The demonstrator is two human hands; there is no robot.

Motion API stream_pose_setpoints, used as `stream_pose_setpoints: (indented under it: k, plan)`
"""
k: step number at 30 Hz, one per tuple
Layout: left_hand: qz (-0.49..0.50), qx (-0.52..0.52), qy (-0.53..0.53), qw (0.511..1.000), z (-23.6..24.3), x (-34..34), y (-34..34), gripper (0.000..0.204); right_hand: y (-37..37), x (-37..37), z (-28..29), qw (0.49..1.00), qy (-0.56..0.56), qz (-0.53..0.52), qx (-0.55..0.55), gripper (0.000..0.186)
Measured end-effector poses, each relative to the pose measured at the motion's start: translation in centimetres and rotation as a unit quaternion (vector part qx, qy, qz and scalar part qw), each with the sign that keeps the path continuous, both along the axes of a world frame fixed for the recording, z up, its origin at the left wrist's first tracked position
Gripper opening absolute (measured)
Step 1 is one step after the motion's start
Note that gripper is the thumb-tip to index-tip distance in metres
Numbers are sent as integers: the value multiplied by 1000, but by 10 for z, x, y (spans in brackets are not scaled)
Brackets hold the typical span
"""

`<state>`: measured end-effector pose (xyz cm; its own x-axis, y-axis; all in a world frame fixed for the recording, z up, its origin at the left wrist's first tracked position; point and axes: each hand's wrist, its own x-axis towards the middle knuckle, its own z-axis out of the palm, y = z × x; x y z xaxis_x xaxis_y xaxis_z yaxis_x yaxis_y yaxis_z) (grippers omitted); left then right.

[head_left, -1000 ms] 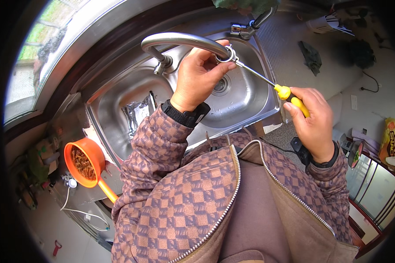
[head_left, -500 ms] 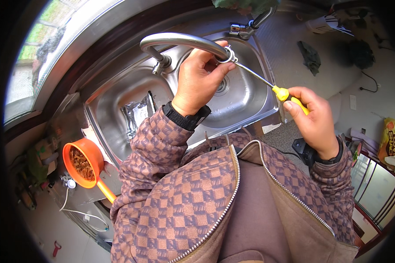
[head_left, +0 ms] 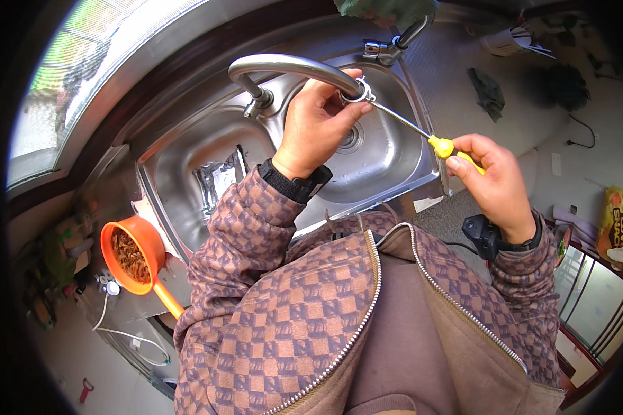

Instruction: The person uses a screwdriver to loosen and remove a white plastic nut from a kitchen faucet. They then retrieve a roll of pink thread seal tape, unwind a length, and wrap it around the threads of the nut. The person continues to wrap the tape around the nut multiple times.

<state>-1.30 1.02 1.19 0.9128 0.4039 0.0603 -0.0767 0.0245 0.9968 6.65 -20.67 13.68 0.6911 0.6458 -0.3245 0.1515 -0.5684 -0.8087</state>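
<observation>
A curved metal faucet (head_left: 291, 64) arches over the double-bowl steel sink (head_left: 398, 155). Around its spout end sits a hose clamp (head_left: 365, 88), a thin metal ring with a small screw at its side. My left hand (head_left: 310, 128) pinches this clamp between thumb and fingers, which partly hide the ring and the spout end. In my right hand (head_left: 495, 181) is a screwdriver (head_left: 441, 146) with a yellow and black handle, gripped by the fingertips. Its shaft slants up to the left, and the tip meets the clamp's screw side next to my left thumb.
A crumpled silver packet (head_left: 221, 178) lies in the left bowl. Left of the sink stands an orange long-handled scoop (head_left: 163, 252) holding brown dried bits. A second tap (head_left: 384, 52) rises behind the right bowl. A dark cloth (head_left: 488, 93) lies on the right counter.
The screwdriver's handle has turned slightly in my right fingers, showing less of its black part. My left hand keeps the same pinch on the clamp. The whole view has shifted a little.
</observation>
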Motion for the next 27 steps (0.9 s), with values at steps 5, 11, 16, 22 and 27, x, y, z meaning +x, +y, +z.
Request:
stream_pose_setpoints:
  k: [5,11,16,22,27]
  plan:
    - [-22,-53,-8,998,-2,2,2,46,-1,-3,-1,999,-41,2,-10,19]
    - [-13,-109,-22,994,-6,4,1,49,-1,-5,-1,997,-73,10,-22,20]
    - [-29,-112,-21,993,-9,5,3,49,0,-6,0,994,-108,19,-30,21]
    - [-18,-115,-41,992,-9,4,1,47,0,-6,-2,992,-122,18,-24,21]
    - [-18,-109,-41,993,-9,5,1,46,0,-5,-3,992,-124,17,-30,21]
